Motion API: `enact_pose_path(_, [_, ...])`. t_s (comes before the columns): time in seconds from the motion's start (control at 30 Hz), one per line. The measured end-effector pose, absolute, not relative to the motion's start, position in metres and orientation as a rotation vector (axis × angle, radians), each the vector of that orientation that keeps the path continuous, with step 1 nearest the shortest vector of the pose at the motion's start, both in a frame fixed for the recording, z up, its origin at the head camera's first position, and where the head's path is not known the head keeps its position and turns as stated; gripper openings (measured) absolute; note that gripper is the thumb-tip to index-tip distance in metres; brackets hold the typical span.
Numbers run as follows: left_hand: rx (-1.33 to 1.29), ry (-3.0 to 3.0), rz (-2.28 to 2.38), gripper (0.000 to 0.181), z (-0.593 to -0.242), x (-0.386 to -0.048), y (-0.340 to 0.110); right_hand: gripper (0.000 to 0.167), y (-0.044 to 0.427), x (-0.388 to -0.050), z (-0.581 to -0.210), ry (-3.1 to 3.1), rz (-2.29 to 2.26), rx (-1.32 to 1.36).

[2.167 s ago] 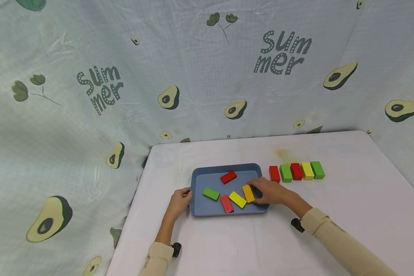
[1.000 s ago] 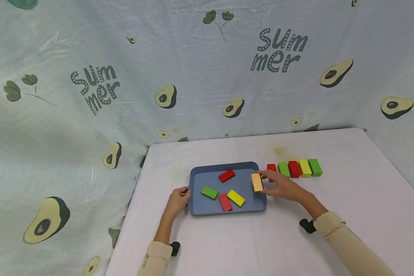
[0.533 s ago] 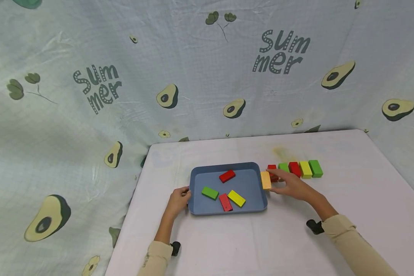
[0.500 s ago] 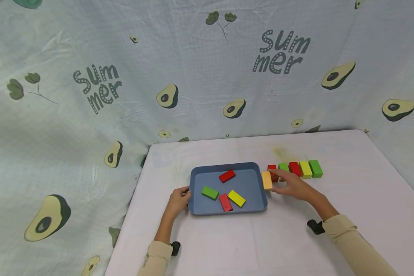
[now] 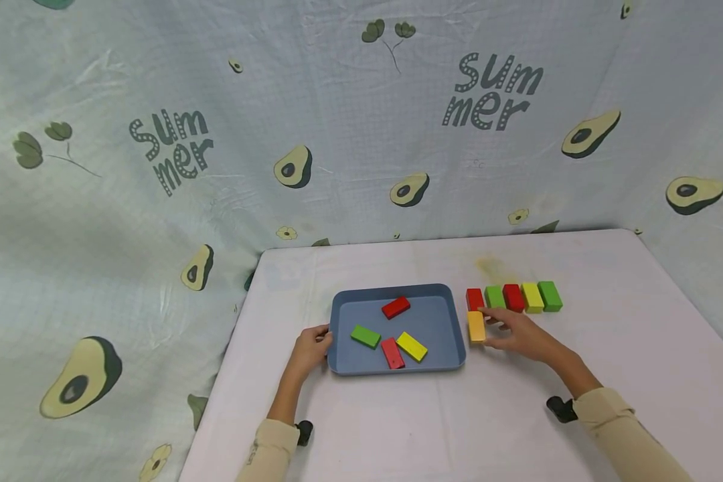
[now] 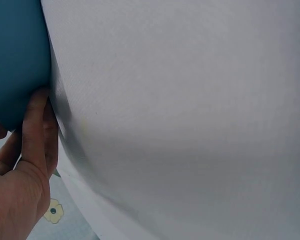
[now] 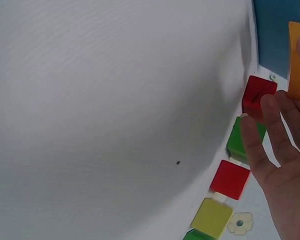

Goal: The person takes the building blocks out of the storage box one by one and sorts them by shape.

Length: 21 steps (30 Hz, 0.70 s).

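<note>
In the head view my right hand (image 5: pixel 521 333) pinches an orange wooden block (image 5: pixel 476 327) between thumb and fingertips, just right of a blue-grey tray (image 5: pixel 361 367). The right wrist view shows the orange block (image 7: pixel 297 60) between the thumb and a finger, the other fingers extended. My left hand (image 5: pixel 309 349) grips the tray's left edge; in the left wrist view its fingers (image 6: pixel 36 120) lie against the tray's outer wall. Inside the tray lie a red block (image 5: pixel 395 307), a green block (image 5: pixel 365 336), a yellow block (image 5: pixel 412 347) and a second red block (image 5: pixel 392 353).
Behind my right hand stands a row of blocks: red (image 5: pixel 474 299), green (image 5: pixel 495 296), red (image 5: pixel 514 298), yellow (image 5: pixel 532 297) and green (image 5: pixel 550 296). A white cloth covers the table (image 5: pixel 385 428). A printed curtain (image 5: pixel 349 120) hangs behind and beside it.
My right hand has lifted the orange block out of the tray and carried it right, over the rim, to in front of the row's leftmost red block. My left hand has stayed at the tray.
</note>
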<state>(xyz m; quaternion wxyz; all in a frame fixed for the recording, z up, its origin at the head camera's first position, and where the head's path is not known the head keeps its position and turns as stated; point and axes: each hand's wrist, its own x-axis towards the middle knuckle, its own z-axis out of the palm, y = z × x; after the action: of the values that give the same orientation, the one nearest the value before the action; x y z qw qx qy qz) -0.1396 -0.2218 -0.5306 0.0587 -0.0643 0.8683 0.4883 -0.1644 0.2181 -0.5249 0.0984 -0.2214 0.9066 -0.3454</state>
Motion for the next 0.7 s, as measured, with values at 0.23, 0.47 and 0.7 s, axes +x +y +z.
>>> enact_pose_path(0.23, [-0.195,2.628,1.485,0.038,-0.532,-0.139,-0.222,0.069,0.224,-0.163,-0.535,2.682,-0.959,-0.627])
enact_pose_path(0.47, [-0.198,2.627,1.477,0.038,-0.531,-0.138,-0.222,0.067,0.226,-0.160,-0.540,2.694,-0.936,-0.620])
enact_pose_path(0.7, [-0.196,2.619,1.483,0.037,-0.529,-0.137,-0.221,0.067,0.225,-0.158,-0.541,2.704,-0.923,-0.634])
